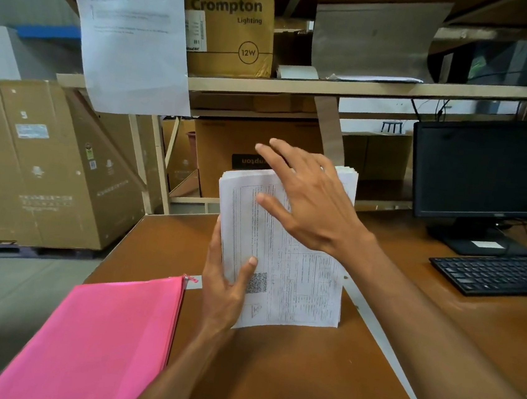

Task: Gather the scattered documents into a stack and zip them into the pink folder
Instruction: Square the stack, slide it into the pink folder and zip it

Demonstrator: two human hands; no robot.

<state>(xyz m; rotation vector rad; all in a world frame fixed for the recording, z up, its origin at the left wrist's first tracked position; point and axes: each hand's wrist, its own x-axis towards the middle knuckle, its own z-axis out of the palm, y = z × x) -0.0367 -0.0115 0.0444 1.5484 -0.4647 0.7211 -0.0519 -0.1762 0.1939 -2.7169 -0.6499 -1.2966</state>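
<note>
A stack of printed documents (298, 287) stands upright on its lower edge on the brown table (286, 374). My left hand (225, 288) grips the stack's left edge, thumb on the front sheet. Over the upper right part of the stack, my right hand (307, 200) has its fingers spread and its palm toward the paper. The pink folder (101, 341) lies flat at the table's left front corner, with its zip pull at the far right corner. I cannot tell whether the zip is open or closed.
A black monitor (489, 171) and keyboard (498, 272) sit on the desk to the right. Shelves behind hold cardboard boxes (231, 30). A printed sheet (130, 32) hangs at upper left. Large cartons (38, 162) stand on the floor to the left.
</note>
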